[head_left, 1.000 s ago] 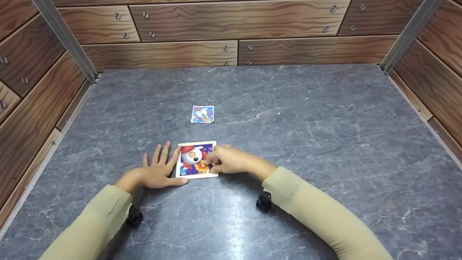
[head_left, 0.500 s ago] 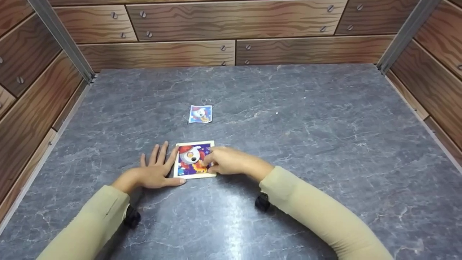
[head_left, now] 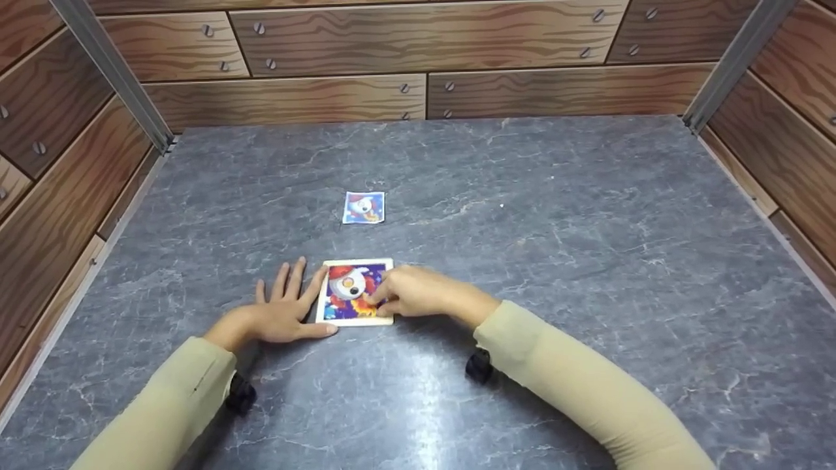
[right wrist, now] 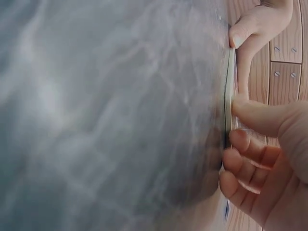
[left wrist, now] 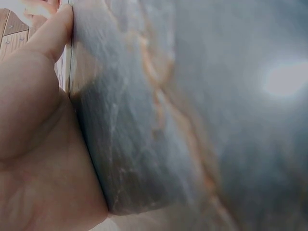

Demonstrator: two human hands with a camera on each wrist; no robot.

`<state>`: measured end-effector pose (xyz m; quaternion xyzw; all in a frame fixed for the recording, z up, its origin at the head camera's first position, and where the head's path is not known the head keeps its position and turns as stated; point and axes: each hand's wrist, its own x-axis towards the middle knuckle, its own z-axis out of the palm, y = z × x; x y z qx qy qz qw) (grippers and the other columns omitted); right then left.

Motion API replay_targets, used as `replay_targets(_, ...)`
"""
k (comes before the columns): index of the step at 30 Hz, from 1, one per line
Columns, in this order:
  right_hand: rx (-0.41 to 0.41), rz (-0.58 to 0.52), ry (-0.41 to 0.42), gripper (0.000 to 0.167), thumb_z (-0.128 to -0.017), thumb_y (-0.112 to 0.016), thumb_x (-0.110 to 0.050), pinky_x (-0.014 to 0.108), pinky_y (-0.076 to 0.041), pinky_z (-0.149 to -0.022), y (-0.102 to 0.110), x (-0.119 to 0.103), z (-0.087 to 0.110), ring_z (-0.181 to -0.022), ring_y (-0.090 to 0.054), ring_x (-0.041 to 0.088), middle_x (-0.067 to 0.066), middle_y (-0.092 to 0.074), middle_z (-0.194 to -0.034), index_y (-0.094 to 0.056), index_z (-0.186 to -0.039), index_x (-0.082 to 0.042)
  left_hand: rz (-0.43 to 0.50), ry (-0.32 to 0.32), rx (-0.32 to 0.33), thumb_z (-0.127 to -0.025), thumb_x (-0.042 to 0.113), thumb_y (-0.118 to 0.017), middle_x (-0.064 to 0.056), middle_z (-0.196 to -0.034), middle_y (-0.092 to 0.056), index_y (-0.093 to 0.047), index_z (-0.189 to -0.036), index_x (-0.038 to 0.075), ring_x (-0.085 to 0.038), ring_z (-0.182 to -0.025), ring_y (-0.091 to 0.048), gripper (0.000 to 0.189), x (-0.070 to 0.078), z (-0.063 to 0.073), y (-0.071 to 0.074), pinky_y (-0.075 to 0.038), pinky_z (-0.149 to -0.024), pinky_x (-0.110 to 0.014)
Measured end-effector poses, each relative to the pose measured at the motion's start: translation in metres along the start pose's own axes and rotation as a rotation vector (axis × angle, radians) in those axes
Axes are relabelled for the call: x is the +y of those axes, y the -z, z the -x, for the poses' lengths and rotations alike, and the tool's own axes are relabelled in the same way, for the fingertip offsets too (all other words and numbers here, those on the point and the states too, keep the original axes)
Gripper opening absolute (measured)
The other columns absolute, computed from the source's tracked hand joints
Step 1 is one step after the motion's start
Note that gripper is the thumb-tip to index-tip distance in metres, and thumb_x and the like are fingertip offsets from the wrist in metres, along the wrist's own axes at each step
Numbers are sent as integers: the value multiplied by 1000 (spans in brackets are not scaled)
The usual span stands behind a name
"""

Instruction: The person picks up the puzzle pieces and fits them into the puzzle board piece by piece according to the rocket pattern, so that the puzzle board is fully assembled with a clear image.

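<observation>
A square picture board (head_left: 356, 322) with a pale frame lies flat on the table, showing a cartoon white and red character with orange flames on purple. Spread flat at its left is my left hand (head_left: 281, 316), index fingertip and thumb on the frame. My right hand (head_left: 418, 290) comes from the right, with curled fingers and thumb holding the board's right part and covering some of the picture. In the right wrist view my right thumb and curled fingertips (right wrist: 233, 161) meet the board's edge. The left wrist view shows my left palm (left wrist: 43, 144) low over the table.
Beyond the board lies a small paper card (head_left: 364, 207) with a similar, paler picture. The grey marbled table (head_left: 588, 228) is bounded by wood-pattern walls (head_left: 418, 39) with metal corner posts. Black devices (head_left: 479, 365) sit at both sleeve cuffs.
The head view shifts slightly. Both hands keep nearly the same pose on the board, which has moved only a little towards me.
</observation>
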<state>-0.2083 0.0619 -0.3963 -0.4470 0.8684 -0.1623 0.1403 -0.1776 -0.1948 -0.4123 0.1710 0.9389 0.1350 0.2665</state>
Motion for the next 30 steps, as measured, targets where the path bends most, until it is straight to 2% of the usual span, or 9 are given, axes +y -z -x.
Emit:
replay_targets(7, -9, 56, -48, 30, -84, -69, -23, 37, -47, -80, 0, -4, 2, -91, -60, 18, 2, -65, -102, -69, -113, -20, 0, -11, 8, -80, 73, -44, -23, -147, 26, 11, -149, 16, -42, -132, 26, 105, 0, 2, 1, 16, -93, -68)
replay_targets(10, -3, 53, -62, 32, -83, -70, -25, 38, -47, -79, 0, -4, 3, -93, -60, 18, 1, -65, -96, -69, -115, -21, 4, -7, 5, -79, 75, -44, -21, -148, 27, 13, -149, 19, -39, -132, 27, 106, 0, 0, 0, 17, -95, -66)
replay_targets(14, 4, 4, -47, 37, -84, -70, -26, 32, -45, -66, 3, 0, 7, -76, -57, 16, -2, -60, -75, -66, -120, -20, 11, -4, -5, -79, 75, -43, -19, -148, 28, 14, -149, 20, -38, -132, 28, 106, 0, -1, 1, 16, -95, -66)
replay_targets(16, 6, -18, -45, 37, -84, -69, -26, 30, -43, -63, 4, 1, 10, -71, -54, 13, -3, -57, -70, -65, -121, -19, 12, -3, -8, -80, 74, -44, -20, -148, 28, 14, -149, 19, -39, -132, 28, 105, 0, 0, 2, 16, -94, -67)
replay_targets(20, -44, -29, -91, 37, -86, -68, -29, 27, -38, -58, 4, 0, 14, -63, -44, 10, -4, -51, -70, -64, -121, -20, 4, 10, -9, -79, 75, -43, -19, -148, 28, 14, -149, 19, -38, -132, 28, 106, -3, 1, 2, 16, -95, -67)
replay_targets(24, -98, -22, -128, 42, -86, -67, -34, 27, -37, -56, 6, -2, 16, -62, -42, 10, -3, -49, -70, -59, -126, -23, -4, 16, -6, -77, 78, -43, -17, -148, 29, 14, -148, 20, -37, -132, 29, 108, -7, -3, 0, 16, -94, -67)
replay_targets(26, -77, -59, -111, 44, -87, -66, -31, 26, -40, -57, 8, 0, 19, -62, -45, 10, -2, -52, -71, -58, -129, -21, -11, 19, -7, -76, 79, -42, -17, -148, 29, 15, -148, 21, -36, -132, 29, 109, -8, -4, 0, 15, -95, -67)
replay_targets(30, 11, -199, -70, 45, -89, -64, -25, 25, -47, -66, 16, 13, 33, -68, -55, 8, -1, -62, -80, -55, -131, -12, 4, 6, 1, -78, 77, -43, -19, -147, 29, 14, -148, 20, -38, -131, 29, 107, -7, -3, 2, 16, -94, -67)
